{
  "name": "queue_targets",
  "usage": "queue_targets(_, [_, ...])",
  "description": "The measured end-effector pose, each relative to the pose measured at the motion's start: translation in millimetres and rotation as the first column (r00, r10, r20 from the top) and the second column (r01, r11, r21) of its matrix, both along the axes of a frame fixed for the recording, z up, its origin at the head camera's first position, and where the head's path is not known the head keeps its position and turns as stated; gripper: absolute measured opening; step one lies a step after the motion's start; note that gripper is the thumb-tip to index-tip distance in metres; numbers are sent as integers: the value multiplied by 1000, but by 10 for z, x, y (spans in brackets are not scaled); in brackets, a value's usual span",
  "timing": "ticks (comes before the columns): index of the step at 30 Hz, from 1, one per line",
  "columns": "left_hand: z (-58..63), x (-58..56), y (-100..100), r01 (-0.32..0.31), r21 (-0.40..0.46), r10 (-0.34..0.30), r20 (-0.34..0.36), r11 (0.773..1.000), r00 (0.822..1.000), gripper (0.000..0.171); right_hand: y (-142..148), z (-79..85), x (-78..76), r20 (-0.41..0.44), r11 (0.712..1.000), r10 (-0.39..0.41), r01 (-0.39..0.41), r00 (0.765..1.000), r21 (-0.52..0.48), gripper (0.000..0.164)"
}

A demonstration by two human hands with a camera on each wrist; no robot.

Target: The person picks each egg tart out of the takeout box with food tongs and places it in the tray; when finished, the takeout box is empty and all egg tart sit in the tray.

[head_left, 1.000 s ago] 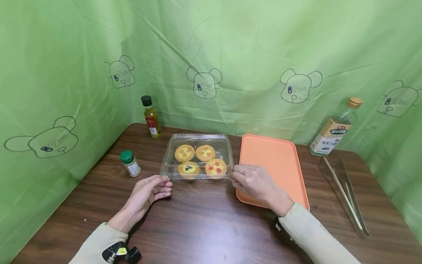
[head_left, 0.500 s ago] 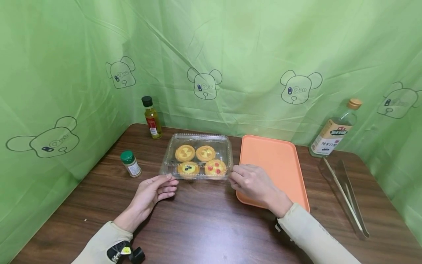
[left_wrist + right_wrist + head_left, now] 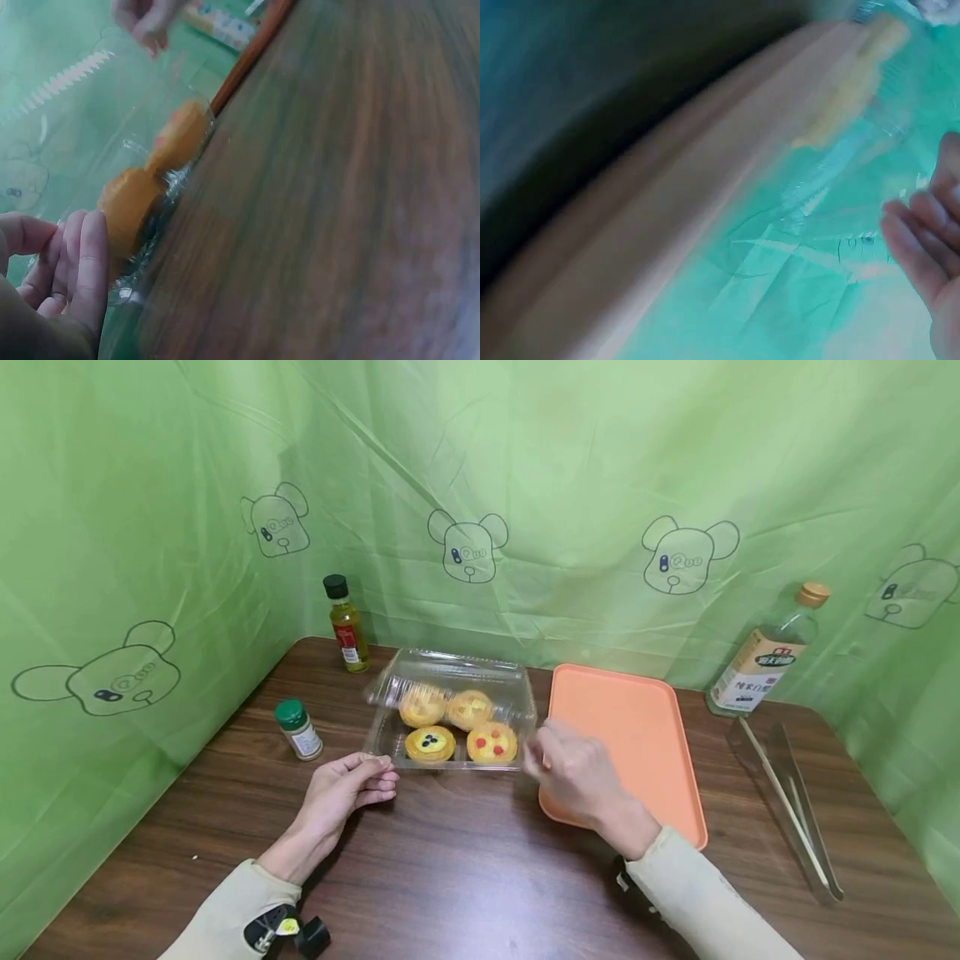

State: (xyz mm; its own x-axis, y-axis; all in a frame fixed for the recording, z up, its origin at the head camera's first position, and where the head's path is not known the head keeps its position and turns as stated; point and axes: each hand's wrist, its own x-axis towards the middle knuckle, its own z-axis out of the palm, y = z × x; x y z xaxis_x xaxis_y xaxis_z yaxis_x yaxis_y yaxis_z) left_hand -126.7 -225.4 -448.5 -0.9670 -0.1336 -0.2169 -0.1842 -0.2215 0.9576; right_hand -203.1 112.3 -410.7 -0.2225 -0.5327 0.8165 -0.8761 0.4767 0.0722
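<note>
A clear plastic clamshell box [image 3: 388,745] lies on the table with several round tarts inside. One front tart [image 3: 430,744] bears dark dots, the other front tart [image 3: 492,743] red ones. The box's lid [image 3: 480,670] is tilted up at the front, over the two back tarts. My left hand [image 3: 337,793] pinches the box's front left corner between thumb and fingers. My right hand [image 3: 577,777], blurred, has its fingers bent beside the box's right front corner and the lid's edge. Whether it grips the lid I cannot tell.
An orange tray [image 3: 622,718] lies right of the box, partly under my right forearm. Metal tongs [image 3: 791,818] lie farther right, before a vinegar bottle [image 3: 761,660]. A green-capped shaker [image 3: 298,731] and an oil bottle [image 3: 347,631] stand at left. Green curtain [image 3: 570,468] surrounds the table.
The lid's front edge has risen and swung back from the box base, uncovering the front tarts. The right hand has moved slightly and is now blurred. The left hand stays at the front left corner.
</note>
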Motion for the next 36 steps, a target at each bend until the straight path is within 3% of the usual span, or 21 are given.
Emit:
queue_targets(5, [2,-3,0,0,-25,0,8,1000,1000,10,71,186,-15,11,999,-23,23,1000,-40,6])
queue_targets(10, [4,3,-11,30,-26,-29,16,999,999,10,89,244,-11,19,1000,11,-12,1000,21,5])
queue_targets(15, [-7,-3,-40,74,-11,-74,13,997,997,13,97,276,-13,72,999,51,-52,996,13,2])
queue_targets(22, [17,21,-113,129,-30,-129,12,991,992,14,103,409,-71,146,997,74,-67,987,-47,17])
queue_targets(31, [55,26,-234,31,-76,-32,-14,997,999,20,61,589,-233,223,993,98,-79,970,-92,18])
queue_targets(36, [53,7,-244,-8,-67,5,-58,998,998,27,47,667,-316,235,987,122,-93,964,-129,4])
